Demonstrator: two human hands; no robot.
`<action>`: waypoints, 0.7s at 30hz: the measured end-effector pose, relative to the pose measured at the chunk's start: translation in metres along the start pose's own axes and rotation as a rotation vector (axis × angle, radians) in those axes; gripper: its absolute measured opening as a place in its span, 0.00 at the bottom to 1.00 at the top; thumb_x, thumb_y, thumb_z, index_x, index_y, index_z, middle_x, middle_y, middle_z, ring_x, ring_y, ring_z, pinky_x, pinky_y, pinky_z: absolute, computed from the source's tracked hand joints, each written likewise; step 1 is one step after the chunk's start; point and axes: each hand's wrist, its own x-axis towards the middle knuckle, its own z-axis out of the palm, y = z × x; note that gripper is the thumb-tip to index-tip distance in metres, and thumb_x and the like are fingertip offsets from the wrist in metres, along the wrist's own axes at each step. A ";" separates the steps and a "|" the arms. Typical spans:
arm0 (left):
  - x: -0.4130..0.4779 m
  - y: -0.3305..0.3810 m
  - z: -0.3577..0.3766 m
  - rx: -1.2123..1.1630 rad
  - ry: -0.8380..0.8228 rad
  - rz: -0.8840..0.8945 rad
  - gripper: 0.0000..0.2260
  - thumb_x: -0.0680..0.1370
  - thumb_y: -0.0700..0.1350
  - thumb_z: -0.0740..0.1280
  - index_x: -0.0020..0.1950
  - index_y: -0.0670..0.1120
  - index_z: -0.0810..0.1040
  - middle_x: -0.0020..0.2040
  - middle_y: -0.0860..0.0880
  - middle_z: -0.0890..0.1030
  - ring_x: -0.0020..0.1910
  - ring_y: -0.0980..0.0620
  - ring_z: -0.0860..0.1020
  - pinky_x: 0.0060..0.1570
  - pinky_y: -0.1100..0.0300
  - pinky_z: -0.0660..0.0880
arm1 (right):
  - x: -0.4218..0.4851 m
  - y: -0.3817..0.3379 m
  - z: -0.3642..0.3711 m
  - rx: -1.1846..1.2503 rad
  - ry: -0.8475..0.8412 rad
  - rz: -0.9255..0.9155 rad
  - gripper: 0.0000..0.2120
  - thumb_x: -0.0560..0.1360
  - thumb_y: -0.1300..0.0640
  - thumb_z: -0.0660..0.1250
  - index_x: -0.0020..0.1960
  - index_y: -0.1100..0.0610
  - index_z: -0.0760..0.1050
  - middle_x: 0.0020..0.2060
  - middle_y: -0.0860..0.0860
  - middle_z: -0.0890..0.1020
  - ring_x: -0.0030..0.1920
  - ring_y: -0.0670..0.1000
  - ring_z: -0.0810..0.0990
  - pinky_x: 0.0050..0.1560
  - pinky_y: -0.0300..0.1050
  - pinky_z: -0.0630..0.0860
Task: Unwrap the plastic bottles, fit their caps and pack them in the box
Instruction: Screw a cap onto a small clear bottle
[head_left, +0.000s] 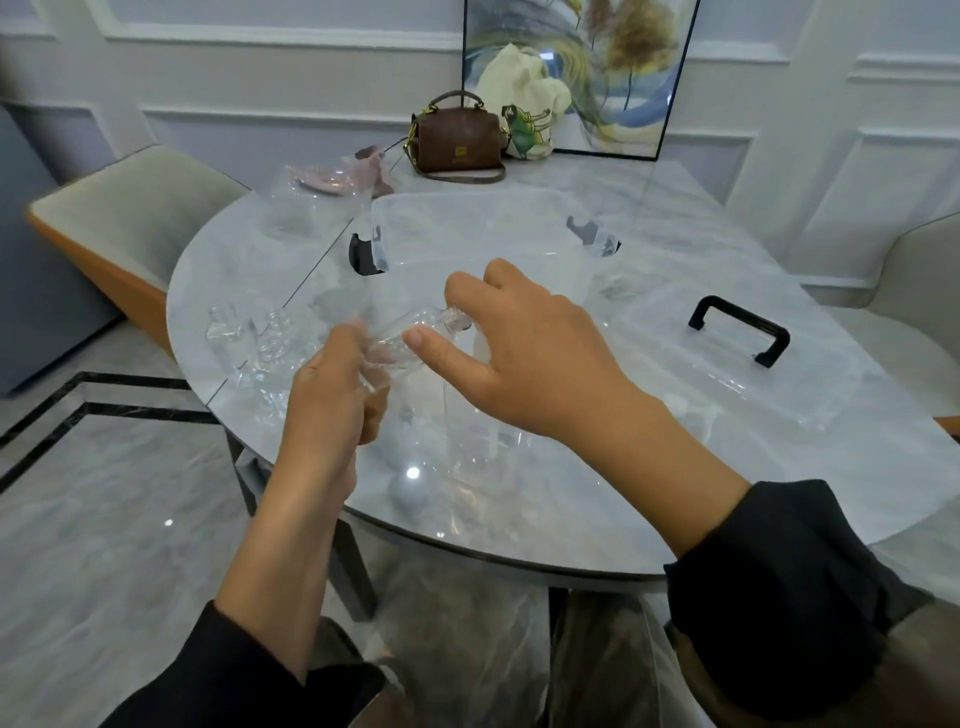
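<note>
Grey marble-look round table (571, 519) fills the room's middle, with panelled white walls behind. The left hand (327, 395) grips the base end of a small clear plastic bottle (410, 330), and the right hand (524, 358) pinches crinkled film at its neck. The bottle hangs between them, its long axis rising from left to right. A clear plastic storage box (395, 234) sits just beyond, nearer the right hand. Bare clear bottles (270, 332) stand to the left.

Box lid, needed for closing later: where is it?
Head view: the lid lies flat on the table at its right side, just right of the clear box, black handle up.
</note>
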 end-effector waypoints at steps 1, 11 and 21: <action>0.001 -0.002 0.000 -0.011 0.001 -0.006 0.17 0.84 0.52 0.60 0.39 0.48 0.76 0.26 0.54 0.67 0.22 0.56 0.60 0.25 0.61 0.58 | 0.000 0.001 0.001 -0.006 -0.006 0.001 0.22 0.80 0.31 0.55 0.54 0.50 0.71 0.45 0.47 0.70 0.35 0.48 0.72 0.33 0.43 0.66; -0.009 -0.012 0.002 -0.105 -0.006 -0.072 0.13 0.83 0.53 0.61 0.42 0.49 0.75 0.31 0.50 0.69 0.27 0.54 0.59 0.30 0.58 0.55 | 0.002 0.006 -0.007 0.095 -0.081 -0.004 0.22 0.79 0.30 0.57 0.55 0.48 0.73 0.44 0.45 0.71 0.42 0.50 0.75 0.38 0.45 0.69; -0.030 -0.020 -0.014 -0.425 -0.121 -0.188 0.16 0.81 0.53 0.62 0.33 0.51 0.72 0.28 0.52 0.57 0.27 0.55 0.53 0.22 0.62 0.54 | 0.004 -0.001 -0.012 0.186 0.028 0.001 0.19 0.83 0.34 0.50 0.64 0.46 0.67 0.50 0.45 0.77 0.48 0.53 0.77 0.42 0.50 0.68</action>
